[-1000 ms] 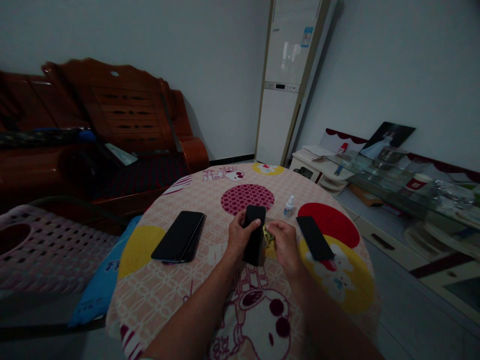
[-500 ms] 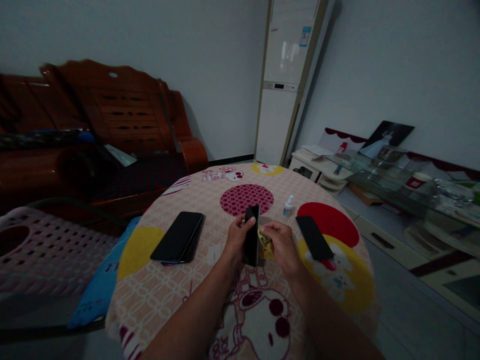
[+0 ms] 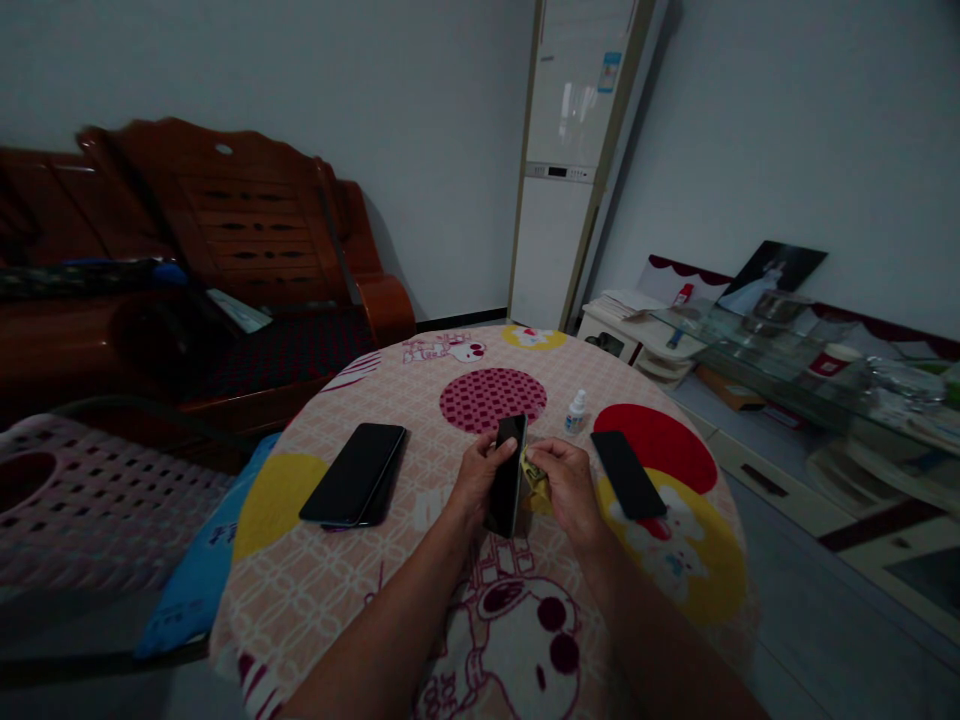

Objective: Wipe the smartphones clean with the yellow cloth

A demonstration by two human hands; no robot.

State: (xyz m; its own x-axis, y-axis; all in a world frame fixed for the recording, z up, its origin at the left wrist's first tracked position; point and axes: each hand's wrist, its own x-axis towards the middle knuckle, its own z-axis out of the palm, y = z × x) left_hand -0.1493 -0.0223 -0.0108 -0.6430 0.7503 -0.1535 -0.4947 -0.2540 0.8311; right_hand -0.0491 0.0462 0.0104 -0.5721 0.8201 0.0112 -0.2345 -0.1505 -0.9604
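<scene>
Gripping a tilted phone (image 3: 506,492) in the left hand (image 3: 477,474), pinching a yellow cloth (image 3: 538,492) at the phone's edge with the right hand (image 3: 564,480) — above a round patterned tablecloth (image 3: 322,600), facing a wooden bench (image 3: 251,225), tall air conditioner (image 3: 550,245)

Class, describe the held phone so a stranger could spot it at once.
Start at the patterned tablecloth, then look between the stacked phones and the lone phone. The dark phone there stands apart: it alone is held, tilted in the left hand, beside a yellow cloth.
</scene>
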